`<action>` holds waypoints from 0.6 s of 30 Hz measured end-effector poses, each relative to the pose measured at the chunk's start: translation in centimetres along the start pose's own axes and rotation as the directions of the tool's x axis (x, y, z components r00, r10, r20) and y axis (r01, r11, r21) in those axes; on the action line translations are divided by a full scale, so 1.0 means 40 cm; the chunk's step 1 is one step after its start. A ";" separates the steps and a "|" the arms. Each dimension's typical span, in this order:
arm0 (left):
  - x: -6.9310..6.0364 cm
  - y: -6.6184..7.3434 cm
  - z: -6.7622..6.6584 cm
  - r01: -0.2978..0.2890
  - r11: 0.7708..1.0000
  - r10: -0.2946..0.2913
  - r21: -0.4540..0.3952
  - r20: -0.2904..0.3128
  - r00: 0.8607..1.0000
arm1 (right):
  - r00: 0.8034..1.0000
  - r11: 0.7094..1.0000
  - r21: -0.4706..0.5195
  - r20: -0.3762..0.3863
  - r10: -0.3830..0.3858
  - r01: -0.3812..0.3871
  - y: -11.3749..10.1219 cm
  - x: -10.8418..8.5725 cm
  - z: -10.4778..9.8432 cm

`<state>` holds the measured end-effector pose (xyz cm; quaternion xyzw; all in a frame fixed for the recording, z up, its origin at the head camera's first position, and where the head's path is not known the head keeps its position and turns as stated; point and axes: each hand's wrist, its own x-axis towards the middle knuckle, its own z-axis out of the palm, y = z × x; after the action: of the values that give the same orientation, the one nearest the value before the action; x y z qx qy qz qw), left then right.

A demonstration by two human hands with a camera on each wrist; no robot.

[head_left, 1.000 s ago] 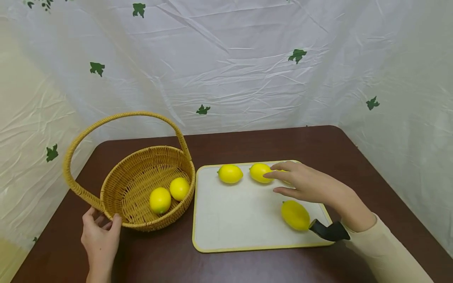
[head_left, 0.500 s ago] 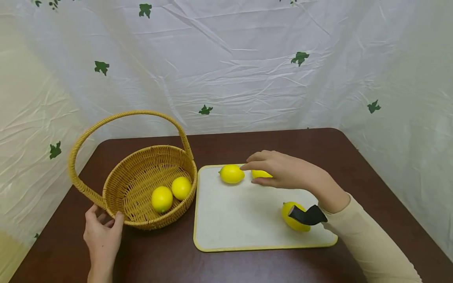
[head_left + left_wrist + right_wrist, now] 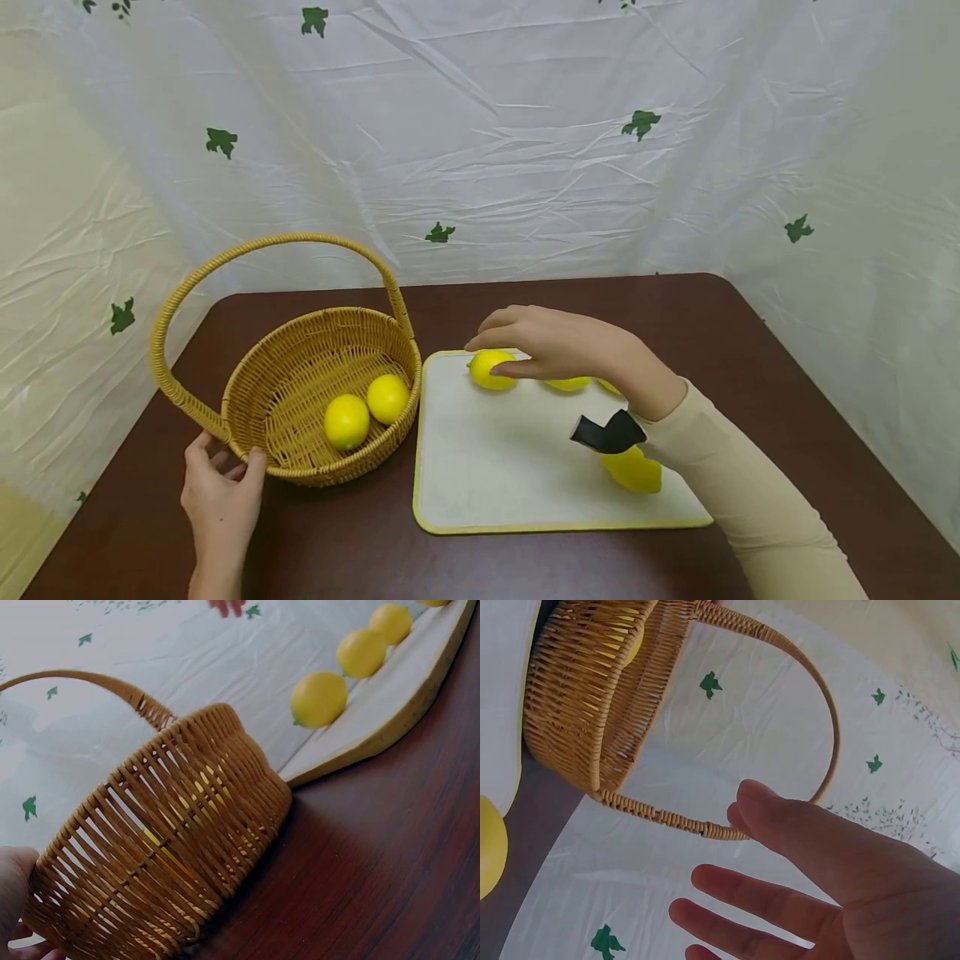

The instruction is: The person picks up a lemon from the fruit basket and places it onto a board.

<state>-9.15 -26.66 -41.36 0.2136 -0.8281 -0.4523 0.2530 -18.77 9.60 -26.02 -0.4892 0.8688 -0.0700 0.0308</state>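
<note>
A wicker basket [image 3: 296, 358] with a tall hoop handle stands at the left, two lemons [image 3: 347, 422] lying inside it. My left hand [image 3: 223, 504] grips its near-left rim by the handle's foot, thumb on the rim. Beside the basket is a white board [image 3: 495, 467] with a yellow edge. Over its back-left corner hovers my right hand [image 3: 547, 340], fingers extended and apart, holding nothing. Just under those fingers lies a lemon [image 3: 485, 368], partly covered by them. Behind the hand, a second lemon [image 3: 568, 385] and a third show only in part.
Another lemon [image 3: 633, 473] rests near the board's front right, partly hidden by a black curved piece [image 3: 609, 433] at my right wrist. All stands on a dark brown table [image 3: 345, 542]. White cloth [image 3: 510, 167] with green leaf shapes hangs behind and at both sides.
My right hand has moved left across the board, from above the right-hand lemons to the leftmost one in the back row. My left hand stays on the basket rim.
</note>
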 end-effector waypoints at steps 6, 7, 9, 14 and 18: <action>0.000 0.003 -0.002 0.003 1.000 -0.003 -0.001 0.005 1.000 | 0.992 0.992 0.017 0.032 -0.122 0.121 -0.005 0.081 -0.005; 0.000 0.003 -0.002 0.007 1.000 -0.007 -0.002 0.007 1.000 | 0.990 0.991 0.019 0.039 -0.135 0.134 -0.007 0.096 -0.005; 0.000 0.002 -0.003 0.011 1.000 -0.011 -0.004 0.009 1.000 | 0.986 0.987 0.025 0.055 -0.158 0.157 -0.012 0.126 -0.006; 0.001 0.001 -0.002 0.005 1.000 -0.005 0.000 0.001 1.000 | 0.976 0.979 0.035 0.085 -0.203 0.200 -0.034 0.203 -0.009; 0.002 0.002 0.000 -0.002 1.000 0.002 0.005 -0.002 1.000 | 0.969 0.978 0.038 0.129 -0.209 0.206 -0.055 0.261 -0.011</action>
<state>-9.22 -26.65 -41.27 0.2137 -0.8292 -0.4497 0.2539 -22.39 -0.41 -25.11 -0.5806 0.8079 -0.0507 0.0867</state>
